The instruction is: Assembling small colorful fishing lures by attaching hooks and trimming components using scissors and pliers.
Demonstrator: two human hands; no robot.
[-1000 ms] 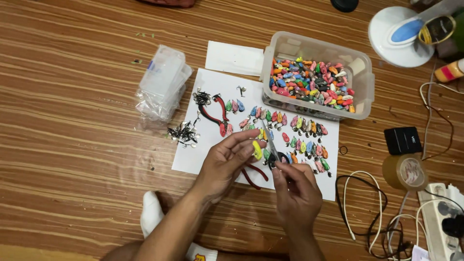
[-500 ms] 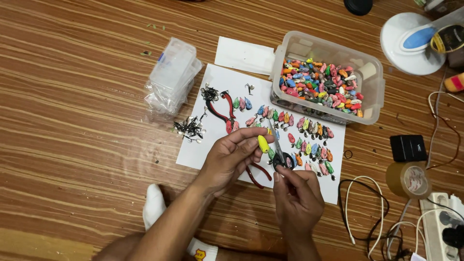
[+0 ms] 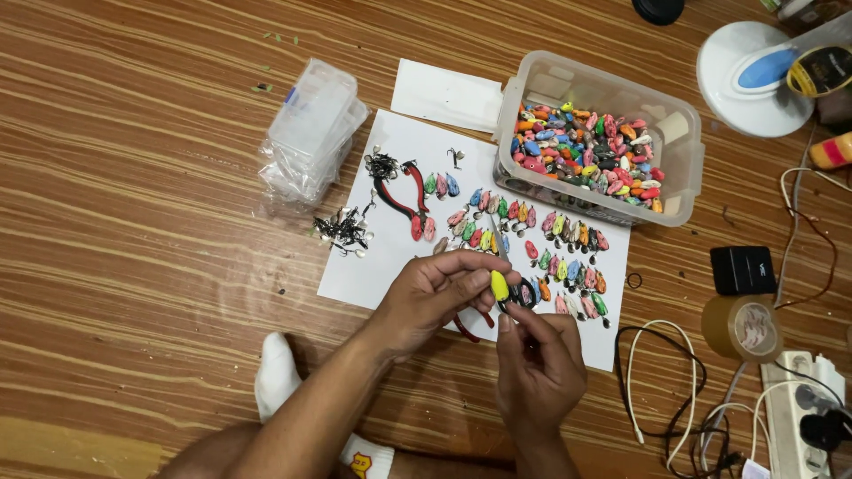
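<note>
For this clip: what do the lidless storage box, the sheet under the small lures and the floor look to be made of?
The clear rectangular storage box looks like glossy translucent plastic: the colourful pieces show through its walls. The white sheet seems to be matte paper or thin card, lying flat with crisp edges. The brown striped floor looks like wood or wood-print vinyl, with a slight sheen; which one cannot be told.

Two bare forearms without sleeves; white sock (image 3: 277,381), second white sock with yellow mark (image 3: 362,455)

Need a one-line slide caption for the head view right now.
Left hand pinches a yellow lure while right hand works on it above white paper lined with coloured lures.
</note>
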